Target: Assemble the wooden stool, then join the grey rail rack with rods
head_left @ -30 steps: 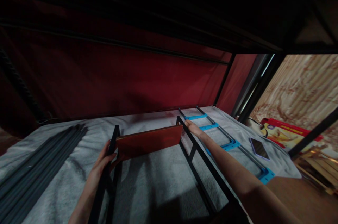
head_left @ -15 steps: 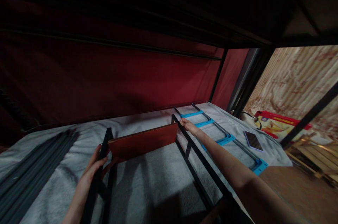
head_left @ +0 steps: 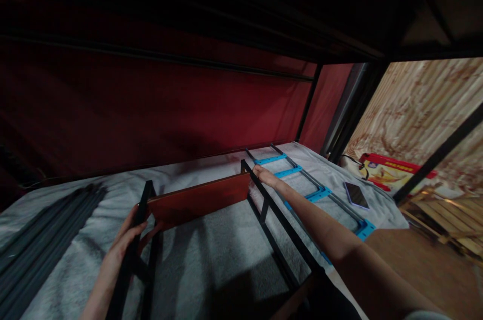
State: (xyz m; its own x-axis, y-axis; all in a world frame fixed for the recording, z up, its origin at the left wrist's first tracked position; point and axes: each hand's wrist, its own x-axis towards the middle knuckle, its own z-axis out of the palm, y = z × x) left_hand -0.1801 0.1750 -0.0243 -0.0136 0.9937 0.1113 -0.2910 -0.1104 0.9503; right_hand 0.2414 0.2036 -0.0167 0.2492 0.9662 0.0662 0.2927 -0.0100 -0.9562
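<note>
A black metal frame [head_left: 287,228] lies across the bed in front of me, with a reddish-brown board [head_left: 202,199] spanning its two side rails at the far end. My left hand [head_left: 126,237] is wrapped round the left rail near the board's left end, its fingers partly behind the bar. On the opposite side, my right hand [head_left: 263,175] grips the right rail close to the far corner. Just right of that hand, a row of blue brackets [head_left: 290,171] joined with dark bars lies on the grey blanket [head_left: 81,254].
Several long dark bars [head_left: 49,239] lie bundled at the left. A phone [head_left: 356,195] rests on the right. Beyond the bed edge are a red and yellow box [head_left: 392,171] and a wooden pallet [head_left: 445,217]. Dark posts [head_left: 358,108] and a low upper bunk surround the space.
The whole view has shifted slightly, so everything sits a little further left and higher. Both hands keep their hold on the frame's rails, and the frame has not visibly moved on the blanket.
</note>
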